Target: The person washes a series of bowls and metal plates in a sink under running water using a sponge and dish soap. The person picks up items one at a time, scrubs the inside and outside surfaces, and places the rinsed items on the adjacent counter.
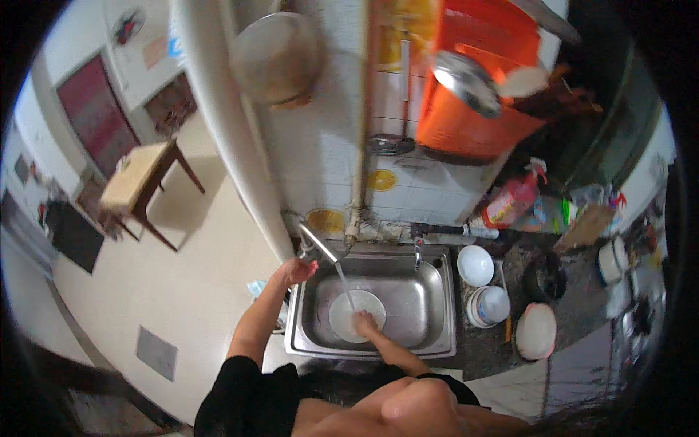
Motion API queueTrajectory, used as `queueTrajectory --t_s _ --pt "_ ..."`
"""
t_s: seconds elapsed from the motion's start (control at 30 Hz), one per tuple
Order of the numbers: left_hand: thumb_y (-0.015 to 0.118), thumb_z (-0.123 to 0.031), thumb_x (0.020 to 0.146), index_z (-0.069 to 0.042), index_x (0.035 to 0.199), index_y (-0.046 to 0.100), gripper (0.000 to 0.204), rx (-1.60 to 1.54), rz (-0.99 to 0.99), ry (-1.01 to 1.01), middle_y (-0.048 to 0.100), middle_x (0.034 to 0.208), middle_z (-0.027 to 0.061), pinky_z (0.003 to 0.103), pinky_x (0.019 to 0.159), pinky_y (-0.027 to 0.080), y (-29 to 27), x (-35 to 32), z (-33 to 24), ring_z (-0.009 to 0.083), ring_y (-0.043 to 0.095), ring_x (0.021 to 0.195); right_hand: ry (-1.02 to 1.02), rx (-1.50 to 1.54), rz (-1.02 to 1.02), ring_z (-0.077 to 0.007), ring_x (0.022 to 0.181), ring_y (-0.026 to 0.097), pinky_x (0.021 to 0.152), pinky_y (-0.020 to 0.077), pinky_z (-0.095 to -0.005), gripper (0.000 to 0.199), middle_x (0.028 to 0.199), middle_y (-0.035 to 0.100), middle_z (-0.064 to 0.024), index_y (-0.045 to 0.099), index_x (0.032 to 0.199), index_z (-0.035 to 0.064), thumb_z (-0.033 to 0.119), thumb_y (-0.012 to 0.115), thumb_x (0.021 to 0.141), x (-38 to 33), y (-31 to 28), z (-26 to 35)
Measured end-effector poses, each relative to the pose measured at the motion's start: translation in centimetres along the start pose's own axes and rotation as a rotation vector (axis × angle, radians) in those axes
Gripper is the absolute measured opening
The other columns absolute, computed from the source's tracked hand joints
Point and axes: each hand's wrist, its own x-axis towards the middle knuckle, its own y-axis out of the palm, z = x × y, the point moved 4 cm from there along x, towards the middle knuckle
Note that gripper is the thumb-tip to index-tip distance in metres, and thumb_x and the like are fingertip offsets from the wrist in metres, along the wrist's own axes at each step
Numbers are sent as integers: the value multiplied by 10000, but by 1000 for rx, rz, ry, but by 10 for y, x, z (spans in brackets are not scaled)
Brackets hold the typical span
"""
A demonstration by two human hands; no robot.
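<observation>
- The left hand [297,271] is up at the sink's back-left corner, fingers curled around the base of the tap [318,246] – closed on it, by the look of it, though the exact finger hold is too small to read.
- A thin stream of water [345,284] runs from the spout down into the steel sink [429,331].
- The white plate [349,317] sits in the basin, left of centre, right under that stream.
- The right hand [366,322] is on the plate's right part, fingers pressed flat against its face; whether the thumb hooks the rim, I cannot tell.
- On the dark counter just right of the sink: a white bowl [475,264] at the back, a stack of bowls [488,306] in front of it, and another white dish [536,331] further right.
- A black pot [545,277] stands behind that dish.
- A wooden table [135,178] stands well apart on the pale floor, far left.
</observation>
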Motion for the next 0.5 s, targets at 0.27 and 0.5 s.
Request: queueTrajectory --t_s 0.27,0.5 --pt "439 -200 814 -26 1034 445 281 226 175 156 511 998 126 349 751 438 36 -45 29 272 511 888 277 2 -26 -321 840 535 732 417 -393 298 889 562 -178 561 946 60 205 501 692 29 43 -43" --pt "508 -402 765 -15 1120 366 544 131 -259 -465 431 1071 211 477 834 369 19 -29 160 403 444 954 -135 450 -135 -303 843 532 710 413 -375 255 874 560 -174 552 903 41 134 478 677 -39 -111 46"
